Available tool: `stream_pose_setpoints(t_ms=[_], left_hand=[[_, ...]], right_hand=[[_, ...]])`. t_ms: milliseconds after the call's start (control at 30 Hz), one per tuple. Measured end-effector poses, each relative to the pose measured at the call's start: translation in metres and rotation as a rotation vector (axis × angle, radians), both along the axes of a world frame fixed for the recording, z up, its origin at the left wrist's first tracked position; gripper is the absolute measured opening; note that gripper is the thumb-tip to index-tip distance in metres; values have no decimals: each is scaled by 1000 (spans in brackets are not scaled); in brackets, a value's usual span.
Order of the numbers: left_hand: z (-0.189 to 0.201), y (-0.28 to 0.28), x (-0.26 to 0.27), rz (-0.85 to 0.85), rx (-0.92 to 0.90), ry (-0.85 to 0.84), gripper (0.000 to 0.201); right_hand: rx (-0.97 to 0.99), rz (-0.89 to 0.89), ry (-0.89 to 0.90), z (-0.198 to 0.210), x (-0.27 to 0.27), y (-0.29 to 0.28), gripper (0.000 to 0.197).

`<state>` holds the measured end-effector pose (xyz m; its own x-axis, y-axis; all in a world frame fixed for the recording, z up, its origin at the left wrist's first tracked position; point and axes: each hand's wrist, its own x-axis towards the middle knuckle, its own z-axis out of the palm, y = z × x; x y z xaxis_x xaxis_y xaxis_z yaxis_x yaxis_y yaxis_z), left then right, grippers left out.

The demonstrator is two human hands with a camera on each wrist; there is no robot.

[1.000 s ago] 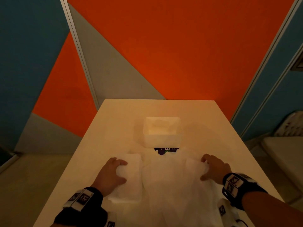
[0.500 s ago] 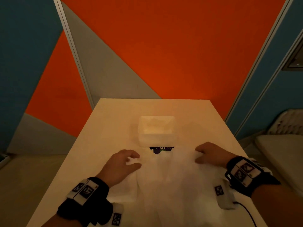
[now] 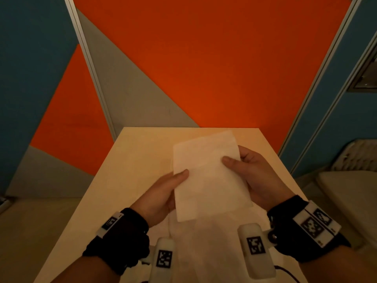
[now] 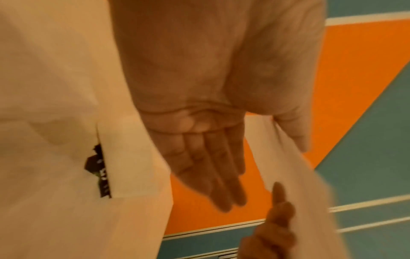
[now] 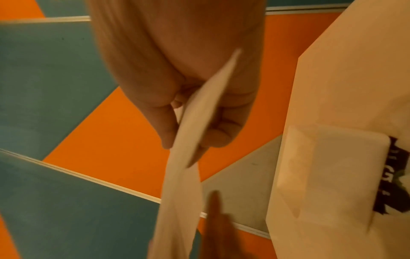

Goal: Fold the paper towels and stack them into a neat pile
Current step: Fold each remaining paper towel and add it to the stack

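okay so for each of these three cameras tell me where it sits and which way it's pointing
Head: worn on the head, faces forward and down at the table; both hands and wristbands show, holding a paper towel.
Left wrist: looks along the left hand; palm and fingers show.
Right wrist: looks along the right hand, which pinches the towel.
Shared: all three show the held towel.

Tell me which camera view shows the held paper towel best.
The head view: the whole paper towel faces the camera, pinched between the left hand and right hand. The left wrist view catches only a blurred edge-on strip of it; the right wrist view shows it edge-on between thumb and fingers.
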<state>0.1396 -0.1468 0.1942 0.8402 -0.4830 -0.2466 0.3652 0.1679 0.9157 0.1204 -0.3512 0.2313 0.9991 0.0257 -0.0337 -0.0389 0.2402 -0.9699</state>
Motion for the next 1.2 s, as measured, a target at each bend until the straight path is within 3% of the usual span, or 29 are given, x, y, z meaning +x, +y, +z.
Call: stream_pose_setpoints(t_ms=[200, 300, 400, 467, 600, 700, 800, 900, 1033, 1133, 1200], left_hand=[[12, 7, 8, 226, -25, -264, 29], [15, 10, 9, 194, 15, -340, 25], [21, 14, 9, 155, 44, -383, 22], [25, 17, 11, 147, 84, -393, 32], [28, 20, 16, 157, 43, -348, 41], [26, 18, 15, 184, 49, -399, 30], [24, 21, 13, 151, 148, -475, 30], [28, 25, 10, -18, 171, -482, 34], [33, 18, 4, -286, 125, -374, 32], [28, 6, -1, -234, 110, -367, 32], [18, 3, 0, -127, 111, -357, 31]], right_hand=[[86, 22, 24, -8, -5, -7, 34], [91, 25, 25, -9, -6, -12, 29], [87, 37, 13, -9, -6, -15, 40], [102, 62, 9, -7, -7, -18, 48], [141, 77, 32, -4, -6, -21, 37], [-28, -11, 42, -2, -2, -17, 27], [-204, -83, -21, 2, 3, -16, 48], [-327, -92, -95, 15, 7, -14, 50], [-488, 107, -170, 33, 10, -2, 53], [-572, 235, -180, 35, 13, 10, 53], [-516, 207, -152, 25, 17, 13, 47]])
